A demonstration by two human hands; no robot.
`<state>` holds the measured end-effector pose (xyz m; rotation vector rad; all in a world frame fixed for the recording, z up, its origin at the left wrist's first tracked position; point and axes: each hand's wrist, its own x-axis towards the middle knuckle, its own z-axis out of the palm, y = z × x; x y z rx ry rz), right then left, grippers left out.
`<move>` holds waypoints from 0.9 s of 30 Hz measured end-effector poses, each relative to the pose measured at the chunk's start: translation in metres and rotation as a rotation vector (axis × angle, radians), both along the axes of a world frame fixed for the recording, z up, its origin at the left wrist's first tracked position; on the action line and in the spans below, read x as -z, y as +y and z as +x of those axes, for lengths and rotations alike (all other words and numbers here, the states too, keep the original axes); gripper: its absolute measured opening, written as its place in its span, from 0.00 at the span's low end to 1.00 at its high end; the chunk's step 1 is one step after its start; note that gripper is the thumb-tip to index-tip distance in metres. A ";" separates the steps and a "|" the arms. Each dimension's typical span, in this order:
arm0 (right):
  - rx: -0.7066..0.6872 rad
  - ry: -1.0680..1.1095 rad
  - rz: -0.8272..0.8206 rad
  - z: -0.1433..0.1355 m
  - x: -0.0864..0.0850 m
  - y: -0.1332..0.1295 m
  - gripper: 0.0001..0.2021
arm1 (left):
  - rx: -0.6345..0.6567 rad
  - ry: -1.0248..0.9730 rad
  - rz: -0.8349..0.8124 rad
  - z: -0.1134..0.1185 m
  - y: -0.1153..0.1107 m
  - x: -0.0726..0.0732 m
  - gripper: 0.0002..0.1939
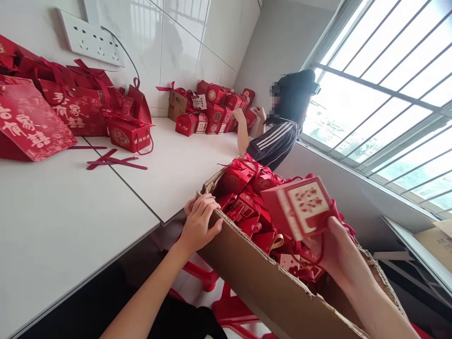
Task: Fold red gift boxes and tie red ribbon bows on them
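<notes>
My right hand (334, 254) is closed round a small red gift box (296, 207) with a cream panel and a cord loop, held tilted above a cardboard box (261, 273). Under it, the carton is filled with several red gift boxes (247, 207), some with ribbons and cream labels. Over the carton's near left corner, my left hand (201, 216) has its fingers bent, gripping the torn cardboard edge. Part of the right hand's grip is hidden behind the gift box.
Red gift bags (77, 103) and another red box (129, 132) stand on the white table (70, 226), near loose red strips (116, 160). Stacked red boxes (215, 113) sit by the wall, where a co-worker (278, 136) reaches. Red stools (229, 306) are below.
</notes>
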<state>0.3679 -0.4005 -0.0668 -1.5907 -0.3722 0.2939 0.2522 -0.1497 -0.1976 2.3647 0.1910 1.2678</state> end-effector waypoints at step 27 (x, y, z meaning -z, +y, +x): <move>-0.131 -0.779 -0.519 0.116 0.057 0.006 0.31 | -0.014 -0.053 -0.015 0.002 -0.003 0.003 0.10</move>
